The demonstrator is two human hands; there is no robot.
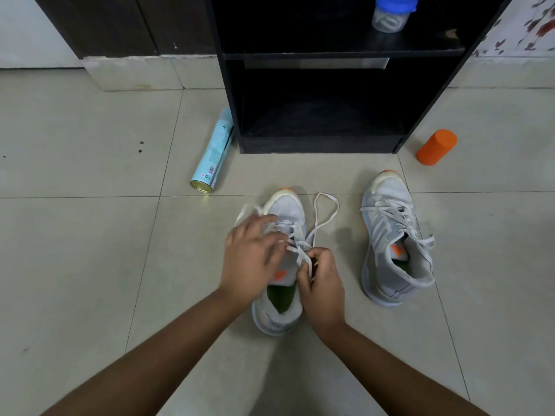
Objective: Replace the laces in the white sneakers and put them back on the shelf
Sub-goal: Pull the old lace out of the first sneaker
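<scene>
White sneaker (287, 207), lace (326, 209) under hands (250, 253)

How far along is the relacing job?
The sneaker on the right already looks laced, ends loose. In hand: the centre sneaker, its lace pinched by the right hand, left hand resting on it. Left: finishing it, then both onto the shelf.

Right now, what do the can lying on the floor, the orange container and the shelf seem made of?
Can: likely metal, shiny gold base under a pale-blue wrap. Orange container: probably matte plastic, no glare. Shelf: seemingly dark laminated board; a chipped edge shows lighter core.
</scene>
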